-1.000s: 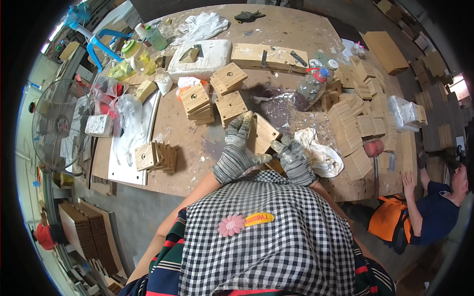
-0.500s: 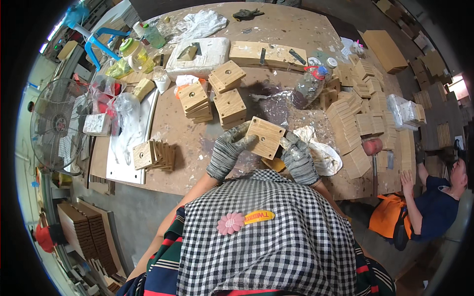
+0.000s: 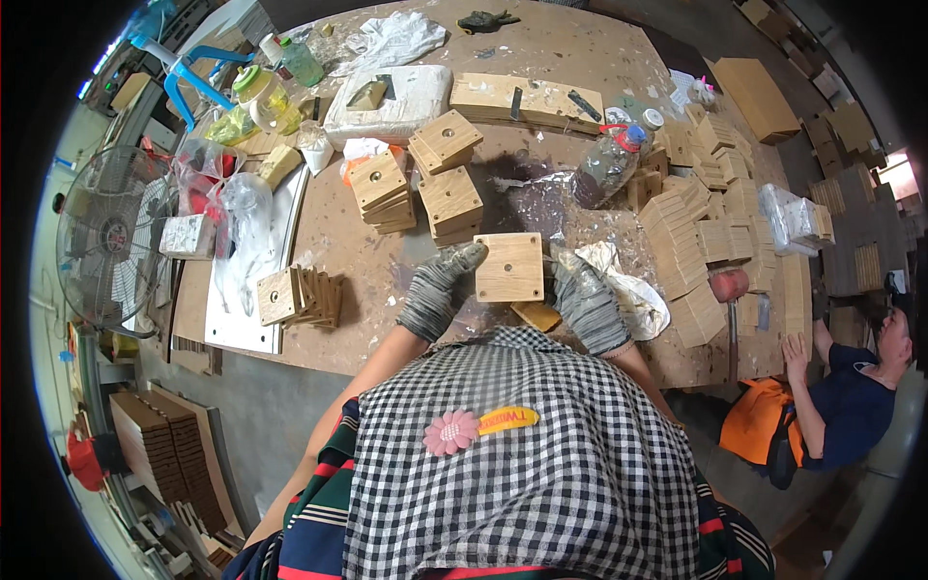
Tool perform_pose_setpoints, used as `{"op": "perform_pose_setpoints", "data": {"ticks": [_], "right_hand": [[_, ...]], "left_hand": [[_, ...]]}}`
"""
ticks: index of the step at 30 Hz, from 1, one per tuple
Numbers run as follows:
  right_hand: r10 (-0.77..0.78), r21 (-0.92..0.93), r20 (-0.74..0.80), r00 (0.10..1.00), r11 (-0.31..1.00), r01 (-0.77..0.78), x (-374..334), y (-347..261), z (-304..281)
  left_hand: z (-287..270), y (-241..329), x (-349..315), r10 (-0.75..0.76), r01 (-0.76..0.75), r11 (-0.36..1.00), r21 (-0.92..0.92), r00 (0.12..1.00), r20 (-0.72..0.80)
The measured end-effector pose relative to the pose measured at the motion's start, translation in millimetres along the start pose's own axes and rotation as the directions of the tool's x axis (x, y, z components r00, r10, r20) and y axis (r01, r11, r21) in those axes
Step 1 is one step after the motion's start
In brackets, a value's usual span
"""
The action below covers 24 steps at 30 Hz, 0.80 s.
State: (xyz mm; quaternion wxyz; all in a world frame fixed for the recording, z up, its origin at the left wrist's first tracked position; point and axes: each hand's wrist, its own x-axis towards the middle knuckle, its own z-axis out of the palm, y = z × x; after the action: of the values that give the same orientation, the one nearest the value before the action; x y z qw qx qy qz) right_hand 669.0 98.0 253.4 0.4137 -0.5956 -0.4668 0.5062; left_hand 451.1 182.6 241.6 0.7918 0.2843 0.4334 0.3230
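Note:
A square wooden block [image 3: 509, 268] with a hole in its middle and small holes at its corners is held level in front of my apron. My left hand [image 3: 433, 298], in a grey knit glove, grips its left edge, thumb near the top corner. On the opposite edge is my right hand [image 3: 585, 304], gloved alike, its fingertips partly hidden. A small yellow-brown piece [image 3: 536, 316] lies just below the block. Stacks of like blocks stand farther off: one stack [image 3: 381, 191], another [image 3: 451, 205] beside it, and a leaning row [image 3: 302, 298] at the left.
Many wooden pieces [image 3: 677, 256] are piled at the right, near a red-headed mallet [image 3: 730, 285]. A white cloth [image 3: 628, 295] lies by my right hand. Beyond stands a plastic bottle [image 3: 611, 166]. A fan [image 3: 111, 242] is at far left; another person [image 3: 855, 411] at the right.
The block has turned from a tilted position to nearly square with me and shifted slightly left. My hands have moved a little with it.

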Motion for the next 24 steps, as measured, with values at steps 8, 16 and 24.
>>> {"op": "perform_pose_setpoints", "data": {"ticks": [8,16,24], "right_hand": [[-0.153,-0.718,0.228,0.961,0.641,0.272,7.9,54.3,-11.8],[-0.236,-0.641,0.192,0.953,0.705,0.304,2.9,56.4,-12.1],[-0.156,-0.265,-0.012,0.988,0.953,0.147,2.2,41.4,-0.9]], "left_hand": [[-1.2,0.8,0.7,0.03,-0.031,0.998,-0.049,0.999,-0.014],[4.0,3.7,-1.0,0.009,-0.012,0.993,-0.116,1.0,-0.022],[-19.5,-3.3,17.6,0.052,-0.113,0.874,-0.472,0.989,-0.14]]}}
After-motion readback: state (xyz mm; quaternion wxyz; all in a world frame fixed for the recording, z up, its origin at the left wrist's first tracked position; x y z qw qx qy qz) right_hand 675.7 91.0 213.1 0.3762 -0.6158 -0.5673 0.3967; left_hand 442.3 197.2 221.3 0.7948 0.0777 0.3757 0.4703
